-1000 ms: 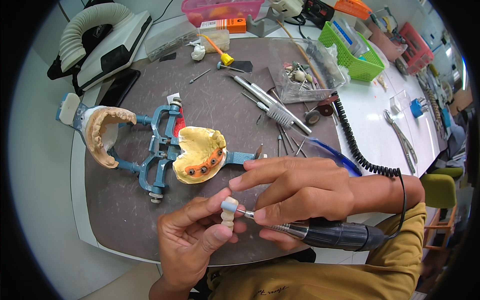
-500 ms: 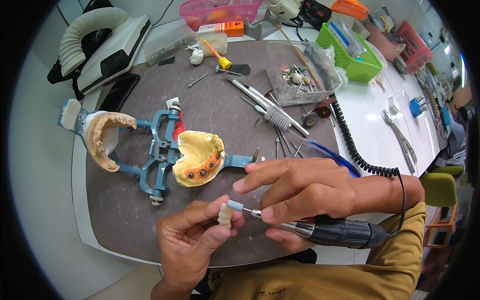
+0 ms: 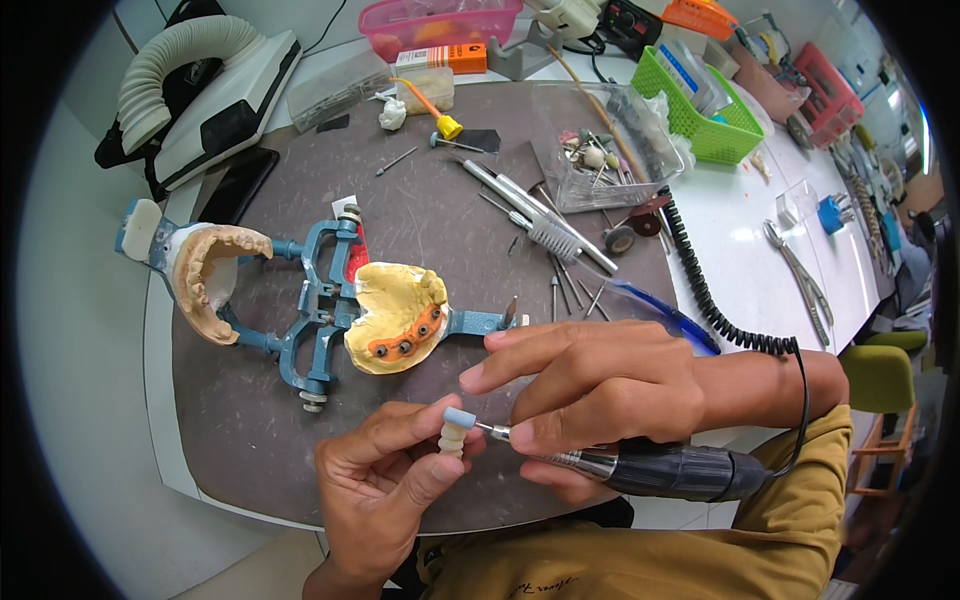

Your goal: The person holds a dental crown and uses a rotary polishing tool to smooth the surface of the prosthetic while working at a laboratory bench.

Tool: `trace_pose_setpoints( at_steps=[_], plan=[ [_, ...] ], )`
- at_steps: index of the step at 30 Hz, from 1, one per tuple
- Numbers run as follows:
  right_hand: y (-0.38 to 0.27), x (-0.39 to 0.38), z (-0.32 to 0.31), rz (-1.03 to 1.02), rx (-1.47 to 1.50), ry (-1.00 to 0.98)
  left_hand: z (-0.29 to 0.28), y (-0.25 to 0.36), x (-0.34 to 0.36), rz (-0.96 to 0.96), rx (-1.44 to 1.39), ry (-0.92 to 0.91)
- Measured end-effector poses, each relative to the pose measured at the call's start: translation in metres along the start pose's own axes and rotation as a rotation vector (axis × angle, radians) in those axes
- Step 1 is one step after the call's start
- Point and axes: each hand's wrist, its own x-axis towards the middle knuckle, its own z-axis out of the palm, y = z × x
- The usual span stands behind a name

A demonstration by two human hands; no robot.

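Note:
My left hand (image 3: 385, 480) pinches a cream-coloured dental bridge (image 3: 451, 440) between thumb and fingers, low over the near side of the bench. My right hand (image 3: 600, 395) is wrapped around a black and silver dental handpiece (image 3: 670, 470), fingers along its metal nose. A pale blue cylindrical polishing bur (image 3: 459, 417) on its thin shank meets the upper end of the bridge. Beyond my hands lies an opened blue articulator (image 3: 322, 300). It carries a yellow dental cast (image 3: 385, 310) with an orange gum section and several metal implant parts, and a beige toothed cast (image 3: 205, 280) at left.
A coiled black cord (image 3: 690, 265) runs from the handpiece past my right forearm. Behind stand a clear box of burs (image 3: 600, 185), a green basket (image 3: 720, 140) and a hose-fitted white suction unit (image 3: 235, 105). Metal tweezers (image 3: 800, 285) lie at right; a brush (image 3: 550, 235) lies mid-bench.
The handpiece has shifted slightly left, so its blue bur now sits further over the top of the bridge. My left hand has barely moved.

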Motion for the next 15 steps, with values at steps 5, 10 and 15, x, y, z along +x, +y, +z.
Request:
trace_pose_setpoints(
  at_steps=[5,10,15],
  plan=[
    [0.0012,-0.0008,0.0006,-0.001,0.005,0.001,-0.0006,0.0007,-0.0012,-0.017,0.008,0.001],
    [0.0001,-0.0002,0.0001,0.0,0.002,-0.01,-0.0019,0.0013,-0.0007,-0.026,0.041,-0.015],
    [0.0028,-0.0017,0.0009,0.004,0.007,-0.004,-0.0021,0.0009,-0.0019,-0.03,0.021,-0.004]
  ],
)
